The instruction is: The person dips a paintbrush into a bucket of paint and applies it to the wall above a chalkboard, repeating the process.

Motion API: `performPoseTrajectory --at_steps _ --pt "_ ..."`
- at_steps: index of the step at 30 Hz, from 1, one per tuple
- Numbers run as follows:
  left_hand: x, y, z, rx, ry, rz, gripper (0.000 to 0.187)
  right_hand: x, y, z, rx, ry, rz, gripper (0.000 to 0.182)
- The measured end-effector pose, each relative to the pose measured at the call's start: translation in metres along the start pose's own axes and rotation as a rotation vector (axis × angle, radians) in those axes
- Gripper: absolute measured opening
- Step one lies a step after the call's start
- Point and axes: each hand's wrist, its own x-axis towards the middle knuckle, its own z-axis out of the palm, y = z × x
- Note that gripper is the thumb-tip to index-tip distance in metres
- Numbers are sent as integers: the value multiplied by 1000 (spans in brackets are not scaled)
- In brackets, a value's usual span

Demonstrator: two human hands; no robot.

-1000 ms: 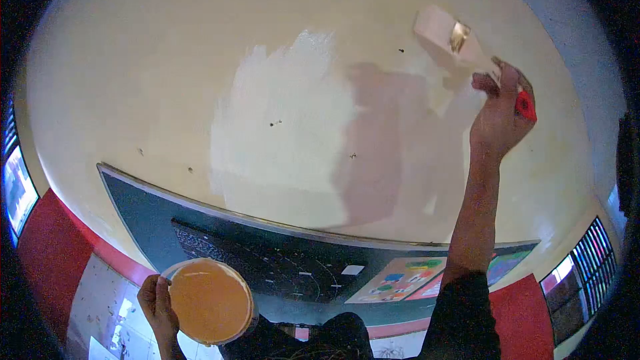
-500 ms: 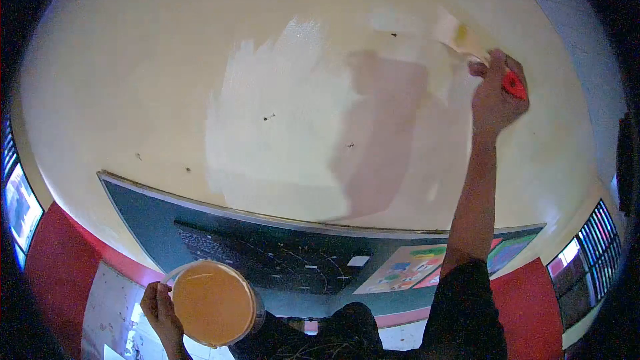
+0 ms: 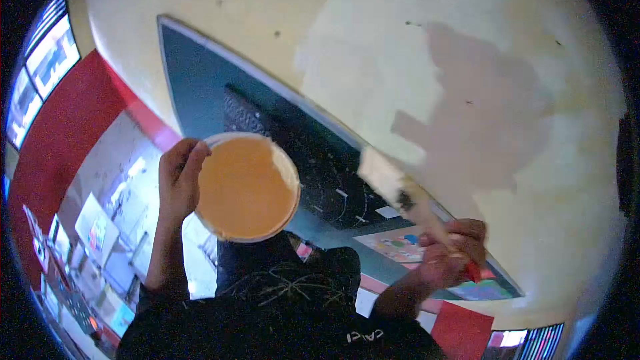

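My left hand (image 3: 177, 183) is closed at the left edge of a round paint bucket (image 3: 289, 168). Inside the bucket is smooth orange-tan paint (image 3: 245, 190), with a pale smear along the right inner side. My right hand (image 3: 455, 253) is wrapped around the handle of a flat paintbrush (image 3: 417, 205), whose red handle end shows below the fingers. Slightly blurred, the brush points up and left, its pale bristles to the right of the bucket and apart from it. Behind it is the wall (image 3: 360, 40), with a lighter patch.
A green chalkboard (image 3: 193, 73) runs slantwise along the wall below the pale patch. Small dark marks dot the wall. At left are a red wall section (image 3: 57, 127), a barred window (image 3: 53, 60) and cluttered furniture far below. My dark shirt (image 3: 267, 327) fills the bottom.
My right hand has brought the brush off the wall, down and left towards the bucket. My left hand has raised the bucket. The view has tilted and turned left.
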Motion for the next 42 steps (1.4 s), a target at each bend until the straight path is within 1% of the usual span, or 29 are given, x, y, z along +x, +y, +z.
performPoseTrajectory --at_steps 2,5,6,7,9,12,15,18,21,22,25,26,28,31,36,40,42 --pt "0 -1 1 32 -9 -30 22 -8 15 27 179 33 105 32" --pt "1 -19 -2 -68 -1 -20 22 -23 23 53 211 36 254 34" --pt "0 -12 2 -77 29 34 23 -27 30 54 240 -48 234 34" --pt "0 -13 -1 -51 25 4 23 -31 37 54 263 -128 207 34" --pt "2 -11 -4 -14 7 -46 23 -31 38 54 336 -195 217 35" --pt "2 -19 -2 -21 1 -22 23 -33 36 60 523 -184 328 32" --pt "1 -8 0 -70 -7 -66 23 -38 42 54 682 -146 425 28" --pt "0 -7 -4 -43 -22 -50 23 -48 44 50 743 27 534 24" --pt "-2 -11 -7 -56 -30 -60 22 -54 48 43 883 111 652 24" --pt "-2 -15 -6 -1 -3 -59 22 -57 52 44 832 135 606 25" --pt "-2 -10 -4 -70 -14 -61 23 -53 45 44 870 142 682 25" --pt "-2 -9 -4 -19 -19 -61 23 -51 43 46 873 149 687 25" --pt "-2 -7 -3 -43 -25 -66 23 -48 40 48 873 165 699 25" --pt "-2 -11 -2 -65 -28 -88 24 -52 47 44 827 138 650 24" --pt "-1 -13 1 -79 -17 -79 24 -64 65 35 783 176 638 25" --pt "-3 -11 5 -29 -21 -59 23 -50 52 50 671 202 640 23" --pt "-2 -10 7 -64 -1 -60 23 -45 54 52 499 42 531 22"
